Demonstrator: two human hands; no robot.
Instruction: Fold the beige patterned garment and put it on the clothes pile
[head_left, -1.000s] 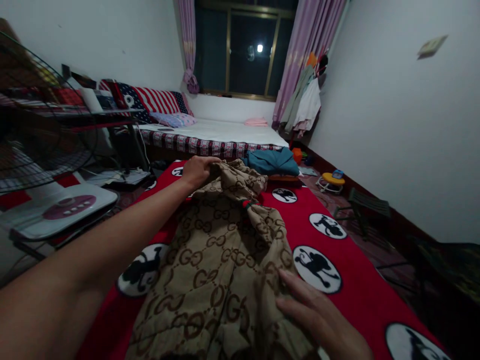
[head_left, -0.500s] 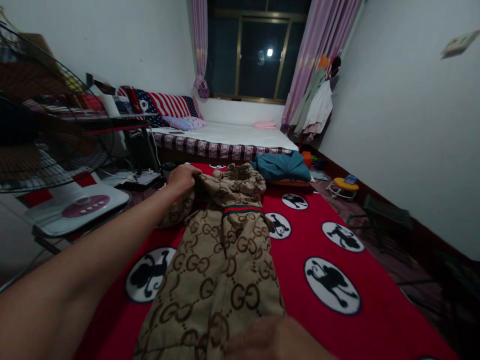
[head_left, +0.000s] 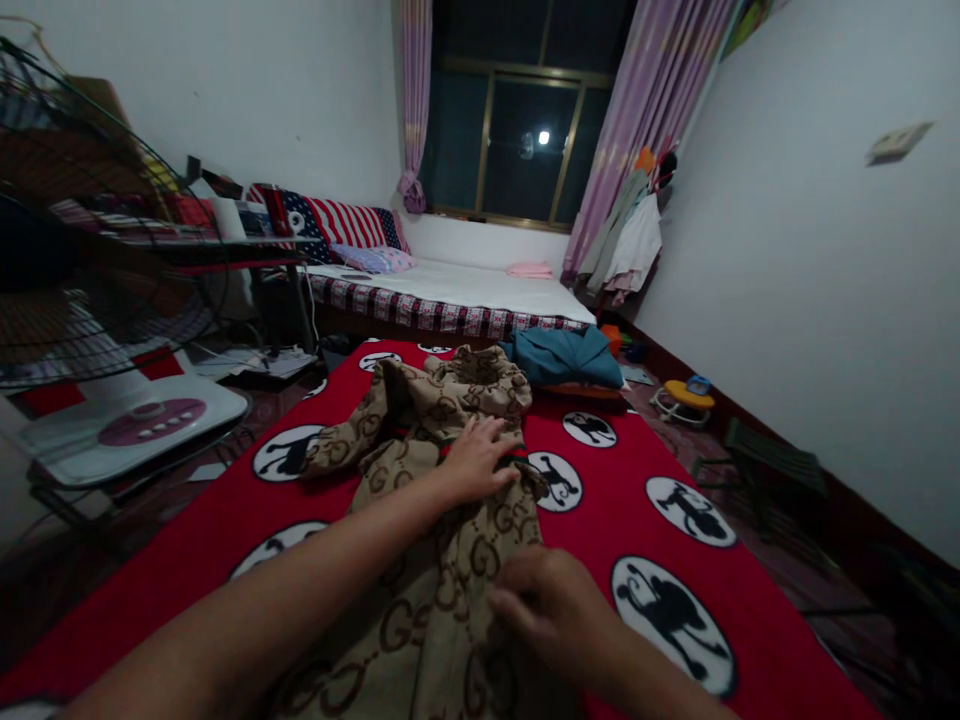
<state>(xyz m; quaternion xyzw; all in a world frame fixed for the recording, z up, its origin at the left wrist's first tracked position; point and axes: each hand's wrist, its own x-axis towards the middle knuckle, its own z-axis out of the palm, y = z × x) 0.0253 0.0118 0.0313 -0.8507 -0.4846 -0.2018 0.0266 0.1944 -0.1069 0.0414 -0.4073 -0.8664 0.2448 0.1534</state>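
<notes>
A tan dress (head_left: 401, 610) with a brown interlocking-letter print and a green-and-red striped waistband lies lengthwise before me, its gathered collar at the far end. Flat on the waistband rests my left hand (head_left: 478, 460), fingers spread and holding nothing. My right hand (head_left: 551, 605) hovers over the right side of the skirt, its fingers curled in; nothing shows between them. The dress's left sleeve (head_left: 341, 440) lies angled out to the left. My forearms cover part of the skirt.
Beneath the dress is a red blanket (head_left: 592, 540) with black-and-white monkey circles. A folded teal garment (head_left: 566, 357) lies at its far right. A fan (head_left: 105, 240) stands close on the left. Beyond are a bed (head_left: 465, 285) and, to the right, a yellow stool (head_left: 686, 395).
My left hand has let go of the dress near its left shoulder and moved right onto the waistband. The sleeve now lies out to the left. My right hand has moved farther up the skirt.
</notes>
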